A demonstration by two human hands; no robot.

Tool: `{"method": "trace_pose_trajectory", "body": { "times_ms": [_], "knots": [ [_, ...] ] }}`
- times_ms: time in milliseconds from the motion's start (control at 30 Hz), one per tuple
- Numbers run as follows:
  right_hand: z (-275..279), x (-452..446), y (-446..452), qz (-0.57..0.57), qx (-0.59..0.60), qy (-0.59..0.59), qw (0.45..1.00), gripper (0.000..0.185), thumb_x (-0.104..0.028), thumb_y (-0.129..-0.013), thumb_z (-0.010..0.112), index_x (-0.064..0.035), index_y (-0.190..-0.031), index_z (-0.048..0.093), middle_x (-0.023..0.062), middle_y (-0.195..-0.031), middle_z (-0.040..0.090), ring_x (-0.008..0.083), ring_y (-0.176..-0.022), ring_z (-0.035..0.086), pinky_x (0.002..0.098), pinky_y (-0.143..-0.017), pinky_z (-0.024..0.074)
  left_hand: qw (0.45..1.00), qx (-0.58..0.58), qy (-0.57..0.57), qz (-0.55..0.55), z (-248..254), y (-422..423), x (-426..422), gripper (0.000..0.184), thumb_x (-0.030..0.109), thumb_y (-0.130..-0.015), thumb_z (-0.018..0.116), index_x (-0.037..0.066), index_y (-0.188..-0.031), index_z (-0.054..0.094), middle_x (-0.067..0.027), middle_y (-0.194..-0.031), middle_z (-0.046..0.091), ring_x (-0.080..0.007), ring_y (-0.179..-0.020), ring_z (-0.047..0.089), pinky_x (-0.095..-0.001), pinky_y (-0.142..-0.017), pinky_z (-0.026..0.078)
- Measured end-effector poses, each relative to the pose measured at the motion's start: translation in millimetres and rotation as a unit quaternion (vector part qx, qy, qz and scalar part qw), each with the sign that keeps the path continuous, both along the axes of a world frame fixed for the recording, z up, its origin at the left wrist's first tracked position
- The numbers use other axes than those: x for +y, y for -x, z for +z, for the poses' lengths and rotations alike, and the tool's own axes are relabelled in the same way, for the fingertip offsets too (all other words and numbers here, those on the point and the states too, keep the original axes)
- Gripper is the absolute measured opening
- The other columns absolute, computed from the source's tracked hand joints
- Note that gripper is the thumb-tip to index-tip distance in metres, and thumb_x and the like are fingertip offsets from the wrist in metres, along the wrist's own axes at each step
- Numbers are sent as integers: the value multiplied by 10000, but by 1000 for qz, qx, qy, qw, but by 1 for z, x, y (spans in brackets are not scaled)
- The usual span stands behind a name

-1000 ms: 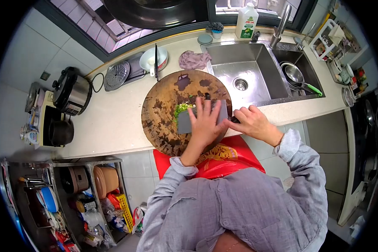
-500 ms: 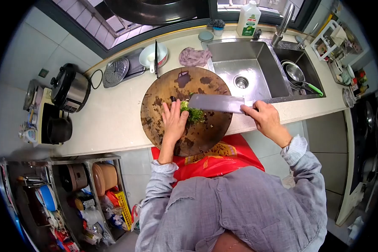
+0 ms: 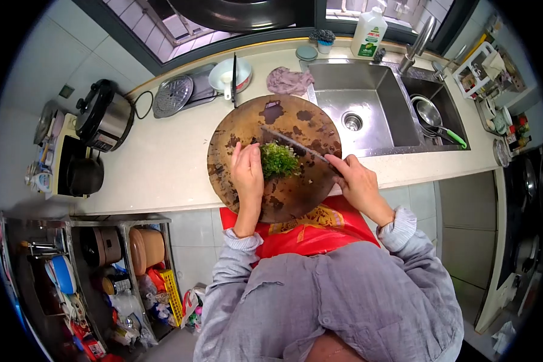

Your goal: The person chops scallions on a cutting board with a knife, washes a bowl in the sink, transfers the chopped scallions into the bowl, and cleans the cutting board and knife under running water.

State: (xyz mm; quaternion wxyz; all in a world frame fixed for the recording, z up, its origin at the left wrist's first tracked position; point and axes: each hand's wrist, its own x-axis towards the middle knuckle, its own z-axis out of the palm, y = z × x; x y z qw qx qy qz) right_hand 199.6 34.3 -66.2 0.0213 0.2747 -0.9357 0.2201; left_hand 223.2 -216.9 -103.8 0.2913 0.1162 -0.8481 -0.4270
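Gripping a cleaver point(image 3: 292, 143) by its handle end, the right hand point(image 3: 357, 186) is closed at the right rim of a round wooden chopping board point(image 3: 289, 205). The blade, seen nearly edge-on, slants away from that hand toward the far left, passing along the far side of a heap of chopped greens point(image 3: 280, 161). The greens lie in one clump near the middle of the board, with a few loose bits toward the right. The left hand point(image 3: 247, 172) is open, its fingers held together and slightly bent, right at the left edge of the heap (whether the fingers press on the greens cannot be told from this angle).

The board, marked with dark wet patches, rests on a pale counter point(image 3: 157, 175) and juts past its near edge, above a red sheet with gold print point(image 3: 301, 238). Beyond the board sit a bowl point(image 3: 243, 73) with black chopsticks point(image 3: 234, 81) across its rim and a crumpled mauve cloth point(image 3: 288, 81). To the right is a steel sink point(image 3: 380, 114); a white bottle point(image 3: 368, 33) stands behind it.
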Motion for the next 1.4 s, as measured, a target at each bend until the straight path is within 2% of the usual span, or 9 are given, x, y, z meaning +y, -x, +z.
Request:
{"method": "trace_pose_trajectory", "body": {
  "times_ms": [167,433,600,700,800,833,967,1233,1400],
  "knots": [
    [-11,-13,14,-1,47,-42,998,534,-81,-755,635,-199,-1255,489,127,-885,505,311,-735,579,403,-617,474,967,81,239,5,-23,13,8,190,162,-857,573,10,-934,658,-145,-995,615,-364,-1124,487,-457,-931,375],
    [-15,-4,26,-15,-95,80,992,599,-93,-779,638,-227,-1330,445,106,-959,569,278,-823,589,411,-697,473,987,145,60,22,45,4,15,188,139,-873,547,16,-985,634,-145,-956,626,-362,-1042,519,-437,-918,385],
    [-58,14,60,-146,-434,412,788,581,-37,-847,541,-163,-1390,376,39,-681,524,117,-444,475,260,-383,395,976,19,215,16,-44,25,14,315,252,-795,632,76,-1055,606,-100,-1019,609,-331,-1079,502,-481,-924,346],
    [-79,19,53,-148,-434,329,825,553,-97,-860,546,-143,-1385,378,82,-753,580,165,-541,556,305,-468,453,988,86,118,55,5,15,33,293,270,-768,658,94,-1001,641,-72,-993,623,-293,-1065,527,-476,-926,349],
    [-106,20,54,-84,-128,125,980,548,-219,-850,579,-124,-1361,406,150,-853,634,251,-682,624,372,-614,487,980,160,82,80,43,12,40,266,254,-750,667,95,-962,640,-65,-967,618,-283,-1053,530,-467,-899,358],
    [-71,8,46,-100,-182,15,978,591,-334,-837,566,-120,-1360,392,246,-1000,626,384,-907,617,421,-788,469,976,184,77,90,48,14,40,263,248,-744,671,94,-956,638,-63,-960,617,-280,-1051,531,-462,-893,361],
    [-61,6,42,-90,-153,-49,983,527,-404,-848,557,-106,-1277,486,186,-898,647,351,-802,628,423,-705,476,969,60,229,68,-25,19,38,283,140,-710,681,69,-974,611,-74,-934,586,-301,-1036,506,-459,-847,377],
    [-47,-7,10,-20,-36,172,984,105,-117,-853,596,-17,-884,604,123,-790,586,243,-657,574,323,-596,452,988,68,-2,139,-13,-14,18,167,99,-784,648,32,-936,633,-89,-860,610,-219,-809,568,-299,-695,462],
    [2,-111,-38,79,2,233,969,53,-29,-788,637,-18,-812,591,112,-743,559,239,-620,550,309,-564,443,883,86,-449,106,-37,-52,-46,165,130,-868,603,22,-992,608,-16,-847,593,-79,-699,542,-214,-565,437]
  ]
}}
